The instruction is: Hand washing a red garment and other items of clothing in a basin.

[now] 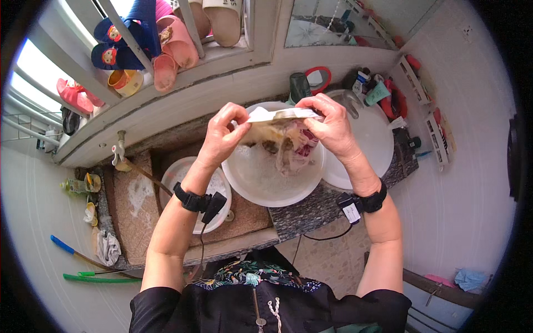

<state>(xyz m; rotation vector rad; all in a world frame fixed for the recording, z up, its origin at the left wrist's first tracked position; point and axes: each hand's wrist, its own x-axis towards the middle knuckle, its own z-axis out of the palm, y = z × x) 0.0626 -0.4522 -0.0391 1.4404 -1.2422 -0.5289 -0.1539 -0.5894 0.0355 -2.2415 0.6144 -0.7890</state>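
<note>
A wet, partly sheer cloth garment with a white band hangs between my two hands. My left hand pinches the left end of the band, and my right hand pinches the other end. Below them is a white plastic basin, which holds cloudy water. The garment's lower folds, with a dark pink patch, hang over that basin; whether they touch the water I cannot tell. Beside my left forearm, a second basin with suds stands in the stone sink. Straps with small devices circle both wrists.
To the right are a round white washbasin and its faucet, with tubes and a red-framed mirror behind. A wall tap with a hose is at left. Slippers line the barred windowsill. A dark stone edge runs before me.
</note>
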